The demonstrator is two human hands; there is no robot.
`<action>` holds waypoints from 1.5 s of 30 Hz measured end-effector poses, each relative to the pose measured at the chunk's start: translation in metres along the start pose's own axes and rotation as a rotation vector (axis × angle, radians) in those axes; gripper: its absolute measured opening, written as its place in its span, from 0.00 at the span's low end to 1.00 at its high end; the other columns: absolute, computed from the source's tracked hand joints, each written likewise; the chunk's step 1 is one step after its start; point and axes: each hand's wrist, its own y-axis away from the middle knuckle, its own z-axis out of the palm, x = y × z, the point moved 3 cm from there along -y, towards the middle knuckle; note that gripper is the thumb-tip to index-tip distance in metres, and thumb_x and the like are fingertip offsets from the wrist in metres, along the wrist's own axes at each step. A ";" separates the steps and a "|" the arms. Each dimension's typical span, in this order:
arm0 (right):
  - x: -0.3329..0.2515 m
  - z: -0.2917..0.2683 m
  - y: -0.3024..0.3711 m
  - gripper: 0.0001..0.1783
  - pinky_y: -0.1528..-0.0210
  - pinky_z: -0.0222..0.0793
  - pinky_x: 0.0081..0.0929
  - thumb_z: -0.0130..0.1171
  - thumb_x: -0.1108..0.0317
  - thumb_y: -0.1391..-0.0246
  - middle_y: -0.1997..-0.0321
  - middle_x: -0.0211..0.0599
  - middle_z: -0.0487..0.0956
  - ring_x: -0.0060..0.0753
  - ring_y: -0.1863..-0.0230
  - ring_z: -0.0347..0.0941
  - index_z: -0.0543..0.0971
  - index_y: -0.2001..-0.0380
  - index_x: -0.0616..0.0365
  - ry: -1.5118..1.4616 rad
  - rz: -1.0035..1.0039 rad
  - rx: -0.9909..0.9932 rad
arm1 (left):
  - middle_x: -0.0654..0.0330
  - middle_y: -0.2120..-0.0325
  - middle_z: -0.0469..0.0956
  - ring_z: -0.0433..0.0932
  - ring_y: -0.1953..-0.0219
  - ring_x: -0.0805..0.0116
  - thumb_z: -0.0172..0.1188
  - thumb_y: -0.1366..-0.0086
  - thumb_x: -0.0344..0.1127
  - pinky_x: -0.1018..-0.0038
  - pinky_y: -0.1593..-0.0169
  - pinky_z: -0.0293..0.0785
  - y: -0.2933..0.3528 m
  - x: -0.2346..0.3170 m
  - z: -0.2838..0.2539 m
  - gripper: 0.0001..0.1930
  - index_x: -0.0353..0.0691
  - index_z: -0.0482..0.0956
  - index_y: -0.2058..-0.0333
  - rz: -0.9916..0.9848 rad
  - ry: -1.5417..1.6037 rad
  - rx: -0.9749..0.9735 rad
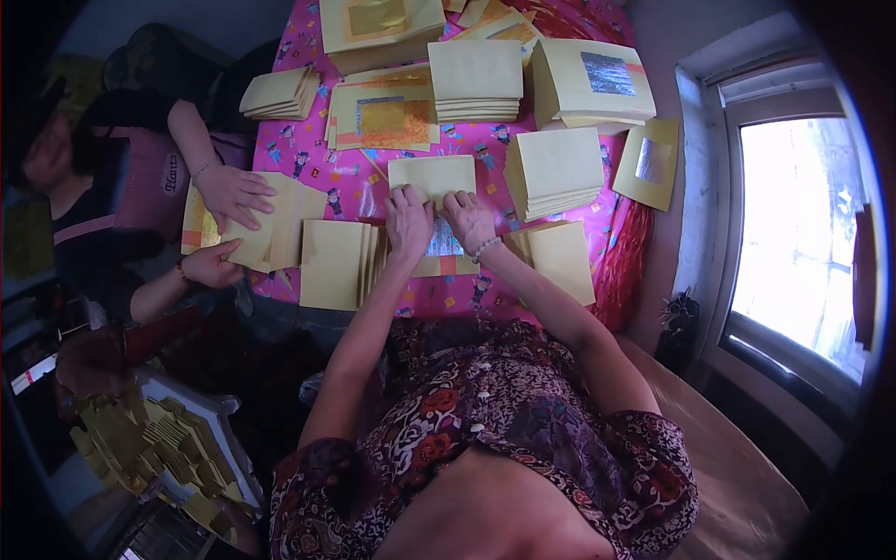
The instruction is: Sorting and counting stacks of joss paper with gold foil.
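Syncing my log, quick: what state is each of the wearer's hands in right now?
Left hand: partly curled, on the pale yellow paper; whether it grips can't be told.
Right hand: partly curled, on the same paper; grip can't be told either.

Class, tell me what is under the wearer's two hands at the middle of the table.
Yellow paper lies beneath the left hand and right hand. A silver patch shows between the wrists. Whatever the palms and fingers cover cannot be seen.
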 end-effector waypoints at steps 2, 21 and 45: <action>0.001 0.001 0.003 0.11 0.66 0.70 0.35 0.58 0.63 0.55 0.71 0.37 0.72 0.40 0.65 0.71 0.69 0.71 0.54 -0.004 -0.004 0.046 | 0.45 0.60 0.65 0.66 0.59 0.49 0.58 0.44 0.41 0.60 0.55 0.66 0.005 0.000 -0.002 0.25 0.29 0.63 0.55 0.028 -0.001 0.024; 0.014 -0.007 0.006 0.09 0.70 0.68 0.35 0.62 0.67 0.57 0.76 0.38 0.71 0.41 0.71 0.71 0.72 0.76 0.57 -0.249 0.032 0.107 | 0.54 0.68 0.64 0.65 0.60 0.53 0.68 0.54 0.39 0.61 0.55 0.63 0.007 -0.024 0.002 0.19 0.38 0.68 0.68 0.097 0.294 0.076; 0.004 -0.008 -0.010 0.25 0.62 0.73 0.37 0.64 0.57 0.59 0.60 0.38 0.69 0.45 0.58 0.71 0.68 0.59 0.52 0.015 0.010 -0.278 | 0.57 0.73 0.69 0.69 0.64 0.59 0.70 0.59 0.27 0.68 0.59 0.68 -0.010 -0.049 0.012 0.13 0.38 0.75 0.74 -0.035 0.509 -0.131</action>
